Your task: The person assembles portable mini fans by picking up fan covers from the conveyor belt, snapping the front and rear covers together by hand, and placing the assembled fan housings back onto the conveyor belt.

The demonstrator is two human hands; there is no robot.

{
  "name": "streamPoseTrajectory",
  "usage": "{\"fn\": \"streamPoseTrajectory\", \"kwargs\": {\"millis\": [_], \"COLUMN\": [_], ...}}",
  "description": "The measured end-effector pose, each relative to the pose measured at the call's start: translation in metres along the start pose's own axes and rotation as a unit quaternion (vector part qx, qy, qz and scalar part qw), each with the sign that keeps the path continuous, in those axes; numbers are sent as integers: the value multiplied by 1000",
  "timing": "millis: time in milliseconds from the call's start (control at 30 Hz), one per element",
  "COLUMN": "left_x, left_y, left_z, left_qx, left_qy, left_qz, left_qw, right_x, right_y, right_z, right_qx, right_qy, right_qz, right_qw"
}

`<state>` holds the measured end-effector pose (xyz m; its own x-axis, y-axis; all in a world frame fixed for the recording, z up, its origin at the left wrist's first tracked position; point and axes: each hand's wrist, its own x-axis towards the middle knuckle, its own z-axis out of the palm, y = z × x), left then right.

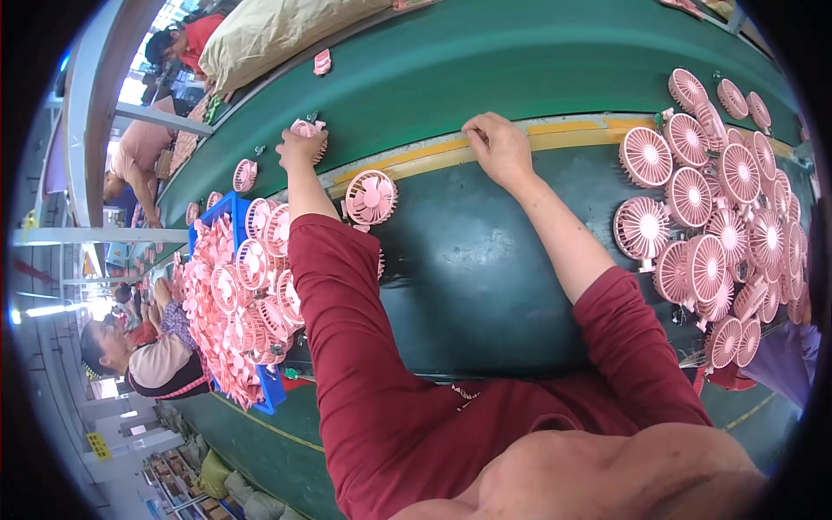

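Observation:
My left hand (299,154) is over the green conveyor belt on the left, its fingers wrapped round a pink fan head (320,146). Just below that wrist, another pink fan head (372,198) with its blades showing lies by the yellow edge strip. My right hand (503,152) hovers at the strip, near the middle, with fingers curled and thumb close to them. Whatever may be between those fingertips is too small or hidden to make out. Several pink fan heads with slotted round guards (691,196) are piled to the right.
Left of my arm, a blue crate (273,392) holds loose pink fan blades (212,295), with fan heads stacked beside them. More fan heads (245,175) and a small pink piece (322,61) lie on the belt (485,61). A large beige sack (277,35) lies beyond. Other people work along the left.

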<state>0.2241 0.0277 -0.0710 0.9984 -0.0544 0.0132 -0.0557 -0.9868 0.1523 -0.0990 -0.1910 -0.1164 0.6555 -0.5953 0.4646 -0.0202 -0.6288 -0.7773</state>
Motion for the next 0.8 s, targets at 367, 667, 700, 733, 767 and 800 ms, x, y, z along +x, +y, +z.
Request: {"fn": "streamPoseTrajectory", "kwargs": {"millis": [367,667,700,733,767,800], "left_x": [-88,-207,-208,-210,-212,-216], "left_y": [38,-24,-29,-33,-32,-33], "left_z": [-81,-76,-79,-82,-86,-89], "left_qx": [-131,47,13,-21,-44,-46], "left_qy": [-75,-111,-103,-94,-93,-89], "left_qz": [301,408,415,423,437,439], "left_qw": [941,905,904,901,894,893], "right_x": [0,1,1,1,1,0], "right_y": [1,4,2,1,2,3], "right_z": [0,-2,-1,-1,-2,-2], "right_qx": [15,16,20,22,26,31], "right_qy": [1,4,0,1,8,15], "right_qz": [-1,-16,-18,-23,-23,-24], "right_qw": [1000,1000,1000,999,999,999]}}
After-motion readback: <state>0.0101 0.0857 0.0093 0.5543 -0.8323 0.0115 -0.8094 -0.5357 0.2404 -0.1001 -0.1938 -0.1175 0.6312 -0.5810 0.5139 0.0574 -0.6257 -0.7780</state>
